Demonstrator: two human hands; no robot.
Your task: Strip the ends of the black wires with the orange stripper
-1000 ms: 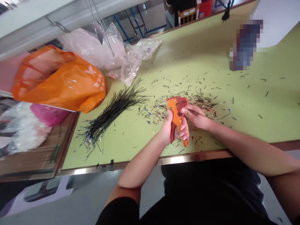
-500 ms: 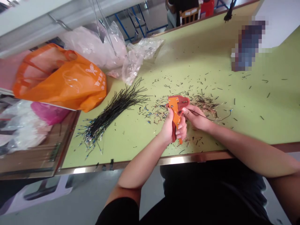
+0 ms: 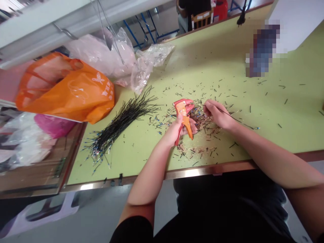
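My left hand (image 3: 177, 130) is wrapped round an orange and red wire stripper (image 3: 182, 109), whose handles are spread and whose jaws point right. Pinched in my right hand (image 3: 217, 114) is a thin black wire (image 3: 240, 120); its far end, tipped blue, trails right over my forearm. A small gap separates the wire from the stripper's jaws. Beneath both hands lies a heap of short black offcuts and copper strands (image 3: 202, 121). To the left rests a bundle of black wires (image 3: 121, 121), many with blue ends at the near side.
An orange bag (image 3: 73, 91) and clear plastic bags (image 3: 149, 62) sit at the back left of the green table (image 3: 273, 135). A black plug (image 3: 241, 18) hangs at the back, near a white box (image 3: 296, 27). Beyond the table a person (image 3: 194, 6) sits.
The wire has come out of the stripper's jaws, and my right hand has moved a little right with it. The stripper has shifted left and its handles have spread.
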